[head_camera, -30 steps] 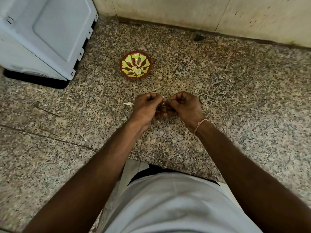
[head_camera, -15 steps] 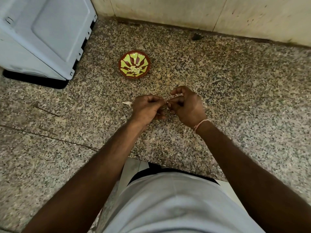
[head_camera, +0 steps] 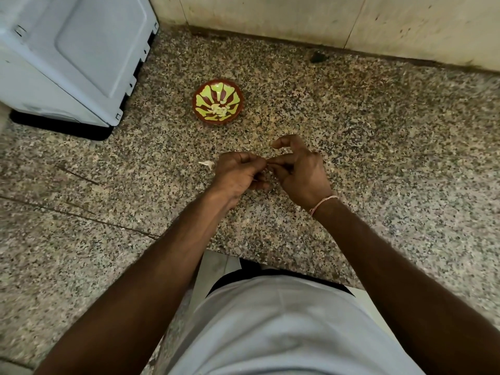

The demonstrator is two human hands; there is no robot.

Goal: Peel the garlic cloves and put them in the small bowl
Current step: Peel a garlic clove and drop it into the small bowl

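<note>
Standing at a speckled granite counter (head_camera: 378, 158), you are working your two hands together just in front of the small bowl (head_camera: 217, 104), on the side nearer your body. Your left hand (head_camera: 238, 174) is curling its fingers inward, thumb and forefinger pinching something small where the two hands meet. Your right hand (head_camera: 300, 174) is meeting it there, middle fingers bent toward the same spot while the forefinger (head_camera: 284, 142) is arching up and away. The garlic clove itself is hidden between your fingertips, so you cannot tell how much skin is left on it. A thin pale thread band (head_camera: 323, 203) is circling your right wrist.

The small bowl, red-brown with a yellow-green petal pattern, is sitting on the counter beyond your hands, holding a few pale peeled cloves (head_camera: 220, 109) at its centre. A white scrap of garlic skin (head_camera: 207, 164) is lying on the granite in front of the bowl, just beside your left hand. A pale grey appliance (head_camera: 75, 58) is standing well to the left of the bowl, and a tiled wall (head_camera: 324, 20) is running behind it. No brand, label or writing is readable anywhere. Your light shirt (head_camera: 284, 326) is filling the near edge.
</note>
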